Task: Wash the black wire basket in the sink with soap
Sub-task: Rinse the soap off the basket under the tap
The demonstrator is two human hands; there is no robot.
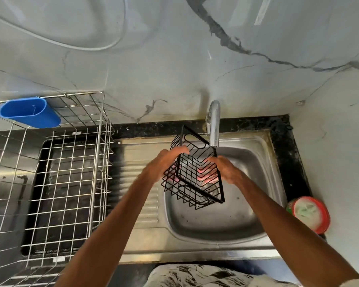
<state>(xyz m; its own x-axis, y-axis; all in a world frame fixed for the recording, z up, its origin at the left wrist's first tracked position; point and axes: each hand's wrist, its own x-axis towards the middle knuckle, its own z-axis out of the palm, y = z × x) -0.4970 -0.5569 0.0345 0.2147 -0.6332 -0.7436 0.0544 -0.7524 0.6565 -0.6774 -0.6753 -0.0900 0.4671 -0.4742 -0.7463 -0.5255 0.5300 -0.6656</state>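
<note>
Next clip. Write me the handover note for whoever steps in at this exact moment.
Left hand grips the basket by its left edge.
Right hand is at the right rim; something pink, blurred, shows by its fingers, grip unclear.
Basket is tilted, held over the sink, just below the tap.
Soap tub sits open on the counter, right of the sink.
Done: basket brought to the sink. No suds visible; running water not discernible.
Left: soap, scrub, rinse.

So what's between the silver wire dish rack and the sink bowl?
The ribbed steel drainboard lies between the dish rack and the sink bowl. It is bare apart from the left forearm crossing over it, as the head view shows.
</note>
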